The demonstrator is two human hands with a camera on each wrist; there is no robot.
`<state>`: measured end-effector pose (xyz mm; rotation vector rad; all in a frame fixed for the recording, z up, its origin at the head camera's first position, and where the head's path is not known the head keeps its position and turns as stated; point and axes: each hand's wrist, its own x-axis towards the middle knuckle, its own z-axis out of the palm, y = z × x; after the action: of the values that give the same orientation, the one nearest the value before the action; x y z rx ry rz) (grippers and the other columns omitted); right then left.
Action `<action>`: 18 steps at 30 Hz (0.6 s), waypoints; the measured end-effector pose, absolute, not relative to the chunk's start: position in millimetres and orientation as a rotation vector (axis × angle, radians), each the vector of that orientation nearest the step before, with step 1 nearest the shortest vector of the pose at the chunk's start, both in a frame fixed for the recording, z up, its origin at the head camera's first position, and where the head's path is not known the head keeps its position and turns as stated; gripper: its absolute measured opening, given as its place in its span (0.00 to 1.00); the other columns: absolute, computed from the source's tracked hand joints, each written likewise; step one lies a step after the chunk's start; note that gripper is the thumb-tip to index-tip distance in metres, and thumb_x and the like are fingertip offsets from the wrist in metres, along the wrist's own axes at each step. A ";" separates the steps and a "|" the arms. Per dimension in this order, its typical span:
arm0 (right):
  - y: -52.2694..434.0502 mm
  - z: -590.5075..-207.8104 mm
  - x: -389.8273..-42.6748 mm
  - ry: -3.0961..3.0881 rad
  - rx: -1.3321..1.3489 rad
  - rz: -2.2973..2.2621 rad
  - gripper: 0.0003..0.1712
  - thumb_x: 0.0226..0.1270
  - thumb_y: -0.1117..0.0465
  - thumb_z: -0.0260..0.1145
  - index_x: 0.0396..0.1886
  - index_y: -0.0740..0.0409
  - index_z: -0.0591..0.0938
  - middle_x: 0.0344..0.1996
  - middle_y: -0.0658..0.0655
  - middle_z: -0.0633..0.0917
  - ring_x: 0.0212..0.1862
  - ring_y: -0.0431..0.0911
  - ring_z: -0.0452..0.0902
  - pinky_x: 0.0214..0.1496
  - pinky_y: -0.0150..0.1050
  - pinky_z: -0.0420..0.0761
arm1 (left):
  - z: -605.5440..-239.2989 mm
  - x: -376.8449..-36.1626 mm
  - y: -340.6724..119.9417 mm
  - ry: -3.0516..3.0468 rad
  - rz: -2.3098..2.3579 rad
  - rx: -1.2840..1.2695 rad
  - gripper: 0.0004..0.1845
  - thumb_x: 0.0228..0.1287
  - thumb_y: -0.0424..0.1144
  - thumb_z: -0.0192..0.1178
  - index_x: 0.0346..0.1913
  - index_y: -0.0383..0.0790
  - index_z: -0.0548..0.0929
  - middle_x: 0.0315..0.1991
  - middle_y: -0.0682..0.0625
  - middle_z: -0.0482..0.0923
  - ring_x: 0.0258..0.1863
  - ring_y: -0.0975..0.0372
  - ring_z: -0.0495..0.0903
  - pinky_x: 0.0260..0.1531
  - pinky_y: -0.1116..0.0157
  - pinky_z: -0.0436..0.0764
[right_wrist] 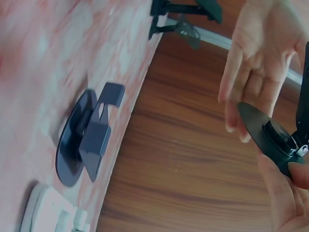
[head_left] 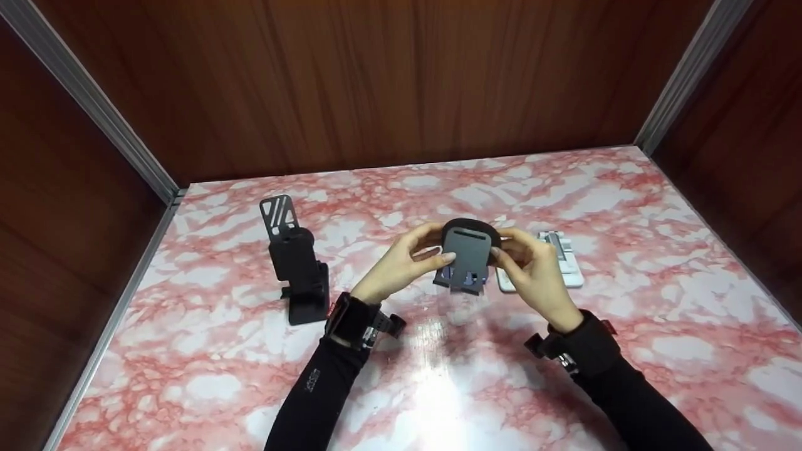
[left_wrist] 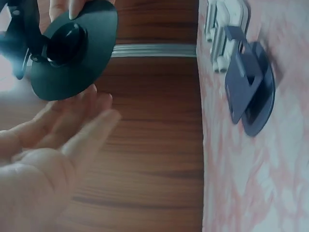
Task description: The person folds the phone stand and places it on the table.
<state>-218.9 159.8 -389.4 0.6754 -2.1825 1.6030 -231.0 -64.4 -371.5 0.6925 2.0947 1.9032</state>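
hands: left hand (head_left: 401, 263) and right hand (head_left: 532, 272) both grip grey phone stand (head_left: 467, 254), frame centre
tip: best keep round base steady while folding plate
bench (head_left: 438, 376): marble

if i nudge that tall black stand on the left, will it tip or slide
Probably tips before sliding: the tall black stand rises high over a small flat foot, with a slotted plate leaning off the top. It looks like stiff plastic or metal, and the glossy marble tabletop offers little grip.

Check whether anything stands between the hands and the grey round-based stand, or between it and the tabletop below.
Nothing separates them: the left hand and right hand both hold the grey stand directly, above the table. Beneath it, though, a second round-based stand lies on the marble, beside a white stand.
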 end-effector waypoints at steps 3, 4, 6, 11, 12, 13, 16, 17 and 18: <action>159.3 -389.3 -219.8 -2.186 0.625 1.740 0.15 0.58 0.78 0.60 0.46 0.70 0.78 0.33 0.68 0.85 0.29 0.39 0.84 0.34 0.37 0.85 | -381.0 -235.9 -63.0 1.992 1.958 0.675 0.23 0.61 0.38 0.60 0.59 0.38 0.70 0.55 0.43 0.73 0.57 0.57 0.74 0.57 0.61 0.75; 159.2 -389.3 -220.4 -2.184 0.609 1.792 0.15 0.58 0.79 0.59 0.46 0.71 0.78 0.33 0.67 0.85 0.30 0.39 0.84 0.34 0.39 0.85 | -382.2 -236.1 -62.5 1.963 1.975 0.667 0.23 0.61 0.38 0.60 0.58 0.39 0.70 0.55 0.43 0.74 0.55 0.58 0.75 0.54 0.61 0.77; 159.8 -389.3 -221.4 -2.191 0.578 1.883 0.16 0.57 0.80 0.59 0.47 0.72 0.77 0.33 0.61 0.87 0.30 0.41 0.84 0.36 0.42 0.84 | -383.8 -236.4 -60.7 1.920 2.013 0.642 0.22 0.60 0.38 0.60 0.57 0.38 0.70 0.52 0.42 0.75 0.51 0.59 0.77 0.53 0.61 0.78; 162.0 -388.9 -222.1 -2.232 0.534 2.012 0.17 0.60 0.76 0.59 0.51 0.72 0.75 0.31 0.46 0.87 0.31 0.43 0.85 0.38 0.42 0.84 | -383.8 -235.4 -55.7 1.845 2.084 0.517 0.20 0.60 0.36 0.60 0.55 0.36 0.71 0.50 0.39 0.78 0.44 0.59 0.81 0.50 0.60 0.80; 161.9 -389.1 -222.2 -2.231 0.531 2.028 0.17 0.60 0.76 0.59 0.51 0.72 0.75 0.31 0.47 0.87 0.31 0.43 0.85 0.38 0.41 0.84 | -383.6 -235.0 -55.1 1.835 2.094 0.490 0.20 0.60 0.36 0.60 0.55 0.36 0.72 0.50 0.39 0.78 0.43 0.59 0.81 0.49 0.60 0.81; 161.8 -389.4 -222.2 -2.230 0.529 2.039 0.18 0.60 0.75 0.59 0.51 0.72 0.75 0.31 0.47 0.87 0.32 0.43 0.85 0.38 0.40 0.84 | -383.6 -234.8 -54.4 1.821 2.109 0.469 0.20 0.60 0.35 0.60 0.55 0.35 0.72 0.49 0.39 0.79 0.42 0.59 0.82 0.49 0.60 0.81; 161.1 -390.5 -222.6 -2.227 0.517 2.065 0.18 0.61 0.74 0.59 0.52 0.72 0.75 0.31 0.47 0.88 0.32 0.43 0.85 0.39 0.39 0.84 | -383.6 -234.5 -52.5 1.796 2.146 0.422 0.19 0.59 0.33 0.60 0.53 0.34 0.73 0.46 0.41 0.80 0.40 0.60 0.82 0.49 0.57 0.81; 160.8 -390.7 -222.6 -2.230 0.513 2.069 0.18 0.61 0.74 0.59 0.52 0.72 0.75 0.32 0.47 0.87 0.33 0.43 0.85 0.40 0.39 0.84 | -383.5 -234.2 -52.1 1.792 2.157 0.411 0.19 0.58 0.33 0.61 0.53 0.34 0.73 0.45 0.42 0.81 0.40 0.61 0.82 0.49 0.57 0.81; 160.6 -390.8 -222.3 -2.236 0.509 2.072 0.17 0.62 0.72 0.59 0.52 0.72 0.75 0.32 0.47 0.87 0.34 0.42 0.85 0.40 0.39 0.84 | -383.4 -234.1 -51.7 1.788 2.168 0.406 0.19 0.58 0.32 0.61 0.53 0.33 0.73 0.44 0.42 0.81 0.39 0.61 0.82 0.49 0.57 0.81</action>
<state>-222.3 160.6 -390.8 0.5085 -2.2364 2.0722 -234.1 -51.7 -383.4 0.4059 1.7883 2.1682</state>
